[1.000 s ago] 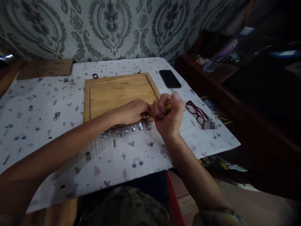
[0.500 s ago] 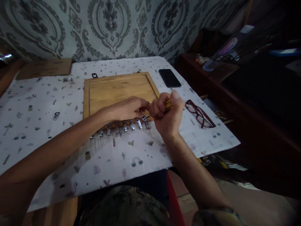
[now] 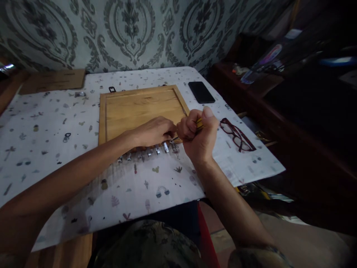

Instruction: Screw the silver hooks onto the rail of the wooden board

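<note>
A square wooden board (image 3: 139,109) with a raised rim lies on a patterned white cloth (image 3: 50,141). Along its near edge runs a row of several small metal hooks (image 3: 152,152). My left hand (image 3: 154,131) rests curled on the board's near right edge, fingers pinched at the hooks. My right hand (image 3: 198,136) is a fist around a yellow-handled tool (image 3: 199,124), likely a screwdriver, whose thin shaft points down-left to the near right corner, next to my left fingertips.
Dark red glasses (image 3: 237,134) lie right of my right hand. A black phone (image 3: 201,92) lies at the far right of the cloth. Small metal parts (image 3: 67,137) are scattered left. A cardboard sheet (image 3: 52,80) lies far left. A dark wooden shelf (image 3: 279,123) borders the right.
Barely anything differs. My left fingers shifted slightly over the hooks at the board's near right corner, and my right fist stayed in place around the tool.
</note>
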Motion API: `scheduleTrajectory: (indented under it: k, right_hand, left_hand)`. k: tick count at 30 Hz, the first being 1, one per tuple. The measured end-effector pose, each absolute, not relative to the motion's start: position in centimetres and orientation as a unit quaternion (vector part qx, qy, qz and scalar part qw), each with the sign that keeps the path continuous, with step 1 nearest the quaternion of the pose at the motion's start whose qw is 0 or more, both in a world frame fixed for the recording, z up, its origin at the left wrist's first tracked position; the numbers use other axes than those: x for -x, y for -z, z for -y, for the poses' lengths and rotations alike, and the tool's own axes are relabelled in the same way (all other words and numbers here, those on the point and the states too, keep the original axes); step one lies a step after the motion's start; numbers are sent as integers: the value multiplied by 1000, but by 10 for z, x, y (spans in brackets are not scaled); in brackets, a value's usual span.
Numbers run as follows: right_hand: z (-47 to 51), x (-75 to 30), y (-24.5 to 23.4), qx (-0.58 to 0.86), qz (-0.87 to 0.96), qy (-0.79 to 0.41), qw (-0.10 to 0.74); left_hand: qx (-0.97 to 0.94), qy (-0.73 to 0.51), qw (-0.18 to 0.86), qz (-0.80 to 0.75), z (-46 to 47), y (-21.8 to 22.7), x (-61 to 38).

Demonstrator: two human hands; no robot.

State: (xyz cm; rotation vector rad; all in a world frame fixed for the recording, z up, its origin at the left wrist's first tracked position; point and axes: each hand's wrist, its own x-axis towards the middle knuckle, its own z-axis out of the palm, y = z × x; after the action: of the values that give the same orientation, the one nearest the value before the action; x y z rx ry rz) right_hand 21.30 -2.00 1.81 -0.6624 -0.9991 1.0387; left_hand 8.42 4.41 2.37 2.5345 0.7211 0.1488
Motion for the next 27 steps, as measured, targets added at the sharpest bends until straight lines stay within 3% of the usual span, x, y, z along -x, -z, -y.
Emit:
scheduleTrajectory:
  k: [9,15,27]
  right_hand:
    - [20,-212,-22,321,449,-464,693]
    - [22,-210,-24,326,438,-463,699]
    - [20,-217,-20,319,476,-475,667]
  left_hand:
    - [-928,-30,274,-251,-46,-28,-86]
    - [-938,-8,235,-254,-44,-36,-84]
    - [-924,-133,157,-324,-49,-52,21]
